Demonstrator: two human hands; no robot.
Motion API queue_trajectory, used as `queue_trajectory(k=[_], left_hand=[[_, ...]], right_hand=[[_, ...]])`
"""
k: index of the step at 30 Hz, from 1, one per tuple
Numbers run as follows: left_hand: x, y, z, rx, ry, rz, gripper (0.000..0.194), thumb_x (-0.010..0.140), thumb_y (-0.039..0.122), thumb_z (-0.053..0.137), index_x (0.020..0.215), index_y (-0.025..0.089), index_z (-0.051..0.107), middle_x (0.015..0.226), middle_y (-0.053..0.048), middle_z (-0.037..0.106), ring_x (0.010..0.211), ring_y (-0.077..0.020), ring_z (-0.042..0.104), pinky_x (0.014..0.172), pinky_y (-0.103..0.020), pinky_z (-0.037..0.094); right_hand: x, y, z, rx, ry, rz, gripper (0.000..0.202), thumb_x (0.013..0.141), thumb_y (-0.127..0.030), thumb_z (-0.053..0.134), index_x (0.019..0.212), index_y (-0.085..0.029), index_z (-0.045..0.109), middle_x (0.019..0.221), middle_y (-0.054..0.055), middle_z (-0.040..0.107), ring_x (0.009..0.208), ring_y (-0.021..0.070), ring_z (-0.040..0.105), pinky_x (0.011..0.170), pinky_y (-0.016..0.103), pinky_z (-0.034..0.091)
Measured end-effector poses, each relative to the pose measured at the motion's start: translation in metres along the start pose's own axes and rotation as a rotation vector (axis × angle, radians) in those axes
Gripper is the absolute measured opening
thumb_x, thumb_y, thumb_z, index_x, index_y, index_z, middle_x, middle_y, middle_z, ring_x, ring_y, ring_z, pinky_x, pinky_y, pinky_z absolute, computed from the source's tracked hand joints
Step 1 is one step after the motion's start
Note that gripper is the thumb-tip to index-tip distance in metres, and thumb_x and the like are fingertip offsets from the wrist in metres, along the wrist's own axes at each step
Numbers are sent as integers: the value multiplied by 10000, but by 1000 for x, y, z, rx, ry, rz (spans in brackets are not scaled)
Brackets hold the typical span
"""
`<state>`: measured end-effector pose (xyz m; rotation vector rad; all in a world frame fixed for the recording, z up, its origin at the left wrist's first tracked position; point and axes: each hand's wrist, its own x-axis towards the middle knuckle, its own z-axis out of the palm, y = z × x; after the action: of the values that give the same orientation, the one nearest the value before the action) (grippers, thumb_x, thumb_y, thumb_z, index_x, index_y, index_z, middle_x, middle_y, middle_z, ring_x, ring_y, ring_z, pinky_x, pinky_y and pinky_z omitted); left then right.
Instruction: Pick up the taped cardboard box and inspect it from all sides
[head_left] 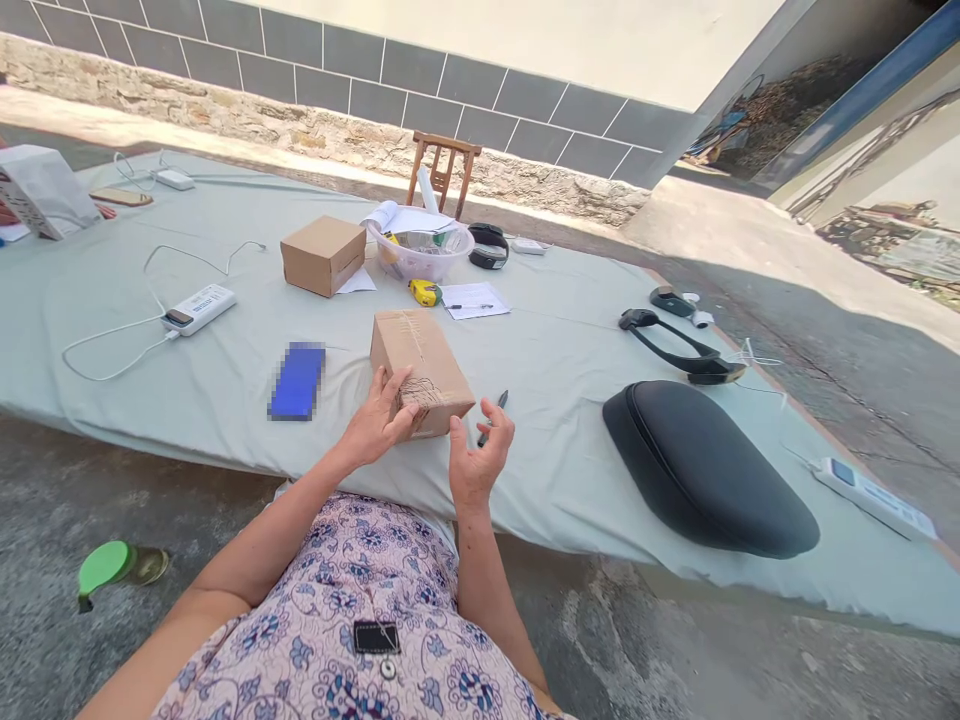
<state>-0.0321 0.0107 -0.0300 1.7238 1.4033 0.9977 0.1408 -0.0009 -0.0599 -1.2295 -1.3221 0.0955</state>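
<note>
A brown cardboard box (431, 350) lies at the near edge of the cloth-covered table, with a patch of dark scribbled lines on its top near my side. My left hand (379, 420) rests on its near left part, thumb and fingers spread over the surface. By the near right corner is my right hand (480, 455), palm turned up, fingers loosely bent and thumb apart, with nothing visible in it. Whether its thumb touches the box I cannot tell. Just behind the right fingers lies a dark pen (503, 400), partly hidden by them.
Left of the box lies a blurred blue rectangle (298, 382). Beyond are another cardboard box (322, 250), a plastic basket (420, 262), a yellow tape measure (425, 292) and paper (480, 300). A black cushion (709, 470), headset (675, 345) and power bank (199, 310) also lie there.
</note>
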Motion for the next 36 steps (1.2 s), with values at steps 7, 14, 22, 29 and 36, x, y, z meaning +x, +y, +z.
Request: queue_trajectory(k=[7,14,22,29,36], left_hand=[[1,-4,1,-13,7,162,461,992,331,363,1419,257,520,1570,-74,409,1518,-233,299,1221,-434,326],[0,-5,1,15,148,188,432,993,272,355,1345,260,606,1479,-82,518,1404,-223,471,1159,-421,419],[-3,-5,3,268,347,176,428,962,227,423,1366,209,562,1455,-152,478,1339,-288,498,1078,-474,469],[-7,2,10,315,260,133,903,744,526,767,1479,233,331,1432,-182,443,1300,-353,507,951,-471,531],[-3,-8,25,338,341,78,960,703,469,802,1482,262,280,1444,-186,418,1290,-371,516,922,-490,536]], right_hand=[[-1,7,7,76,-136,134,497,888,-486,608,1291,-202,546,1250,145,628,1088,229,623,822,350,547],[-2,2,6,96,-101,112,331,924,-463,569,1127,-205,610,1022,77,677,899,176,646,700,290,539],[-19,-1,15,186,-194,62,338,941,-389,568,1238,-229,593,973,52,655,877,165,642,695,278,556],[-39,12,28,119,-293,102,596,937,-421,549,1474,-199,413,814,14,651,704,166,620,729,321,571],[-44,25,28,46,-434,196,666,923,-407,524,1514,-135,380,751,-5,656,651,174,632,681,316,561]])
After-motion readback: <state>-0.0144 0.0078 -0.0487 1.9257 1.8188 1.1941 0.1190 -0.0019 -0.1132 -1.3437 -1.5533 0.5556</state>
